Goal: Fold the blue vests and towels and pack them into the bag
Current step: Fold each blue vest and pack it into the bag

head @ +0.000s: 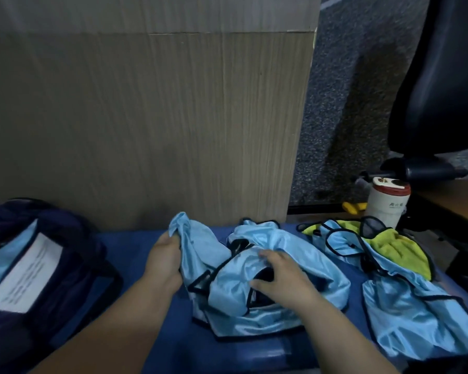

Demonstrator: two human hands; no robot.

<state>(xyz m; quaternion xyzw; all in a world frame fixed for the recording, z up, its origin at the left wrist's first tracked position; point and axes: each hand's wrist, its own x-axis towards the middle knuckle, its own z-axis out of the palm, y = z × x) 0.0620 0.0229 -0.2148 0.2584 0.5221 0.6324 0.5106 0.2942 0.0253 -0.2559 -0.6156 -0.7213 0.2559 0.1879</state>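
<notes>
A crumpled light-blue vest (235, 295) with black trim lies in the middle of the blue surface. My left hand (164, 259) grips a bunched edge of it and holds that edge up. My right hand (280, 276) rests on top of the vest, fingers curled into the fabric near a black-trimmed opening. A dark navy bag (54, 268) lies open at the left, with light-blue cloth and a white paper label inside. More light-blue vests (405, 306) are heaped at the right, with a yellow-green towel (392, 248) among them.
A wood-grain panel (146, 117) stands right behind the blue surface (125, 247). A white cylindrical bottle (387, 205) stands at the back right. A black office chair (441, 90) and grey carpet are beyond it. A yellow object (353, 207) lies by the bottle.
</notes>
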